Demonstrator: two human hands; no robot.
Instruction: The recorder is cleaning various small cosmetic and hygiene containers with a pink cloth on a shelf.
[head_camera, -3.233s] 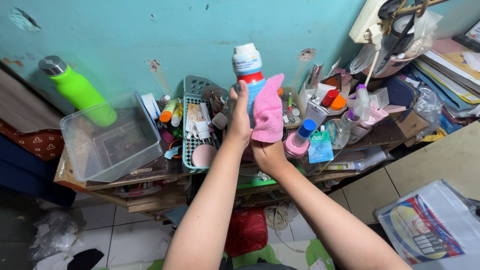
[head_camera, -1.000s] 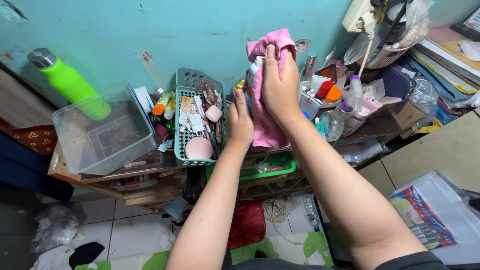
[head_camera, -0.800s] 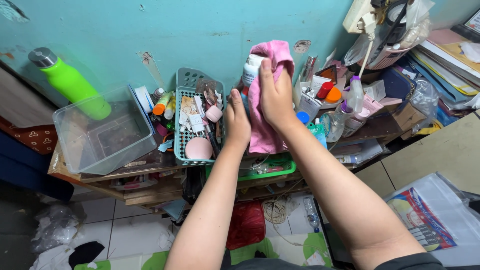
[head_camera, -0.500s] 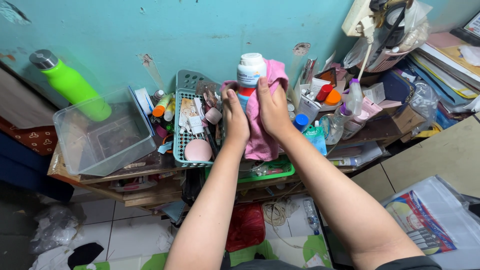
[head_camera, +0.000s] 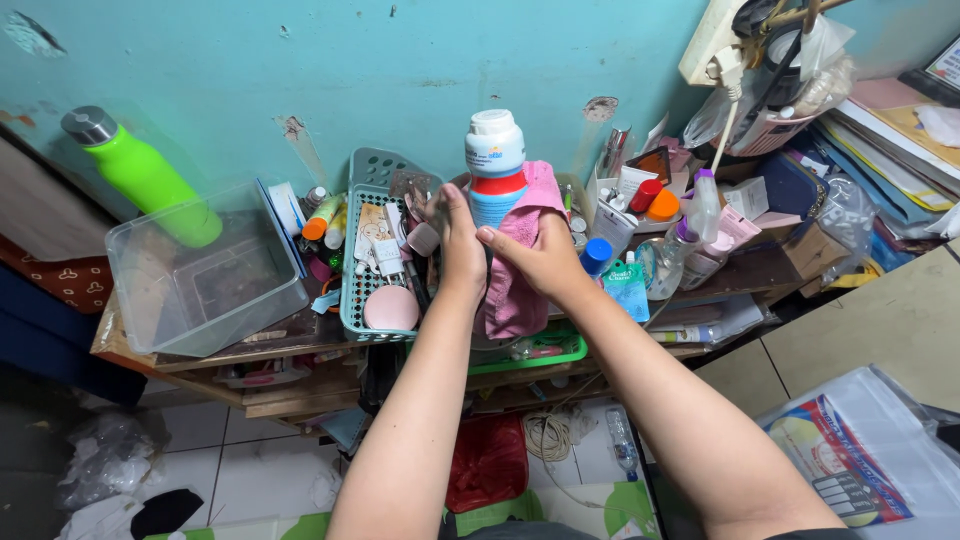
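The white-capped bottle (head_camera: 494, 170) with a red band is standing upright above the cluttered shelf (head_camera: 300, 335), at twelve o'clock from both hands. The left hand (head_camera: 458, 250) is wrapping closed around its lower body, while the right hand (head_camera: 535, 262) is pressing a pink cloth (head_camera: 520, 295) against its three o'clock side, fingers curled. The wiping looks midway; next the cloth probably needs working around the bottle. A teal basket (head_camera: 372, 190) sits at nine o'clock.

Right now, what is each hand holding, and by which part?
Left hand grips the bottle low on its body; right hand presses the pink cloth against it.
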